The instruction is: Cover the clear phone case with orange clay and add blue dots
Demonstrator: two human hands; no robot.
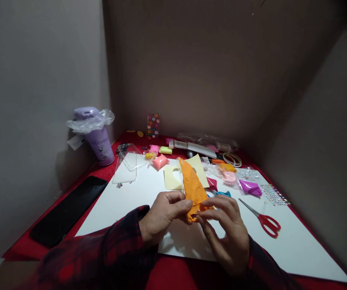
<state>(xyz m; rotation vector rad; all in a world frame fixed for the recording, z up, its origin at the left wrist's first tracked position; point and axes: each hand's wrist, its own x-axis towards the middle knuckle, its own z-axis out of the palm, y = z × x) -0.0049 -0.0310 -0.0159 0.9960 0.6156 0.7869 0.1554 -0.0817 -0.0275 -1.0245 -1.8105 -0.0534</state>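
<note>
The left hand [167, 211] is closing its thumb over the lower part of a clear phone case [181, 175], holding it tilted above the white board [300, 245], while the right hand [226, 229] is pinching orange clay [194, 185] at the near end, thumb and fingertips nearly meeting. The clay is already covering most of the visible face, but its surface is looking lumpy and its near edge ragged, so the covering seems well advanced though not yet even. The far face is staying out of sight. Nothing is showing pressed into the clay; a sheet of gems [273, 195] and red-handled scissors [264, 221] are lying to the right, out of hand.
</note>
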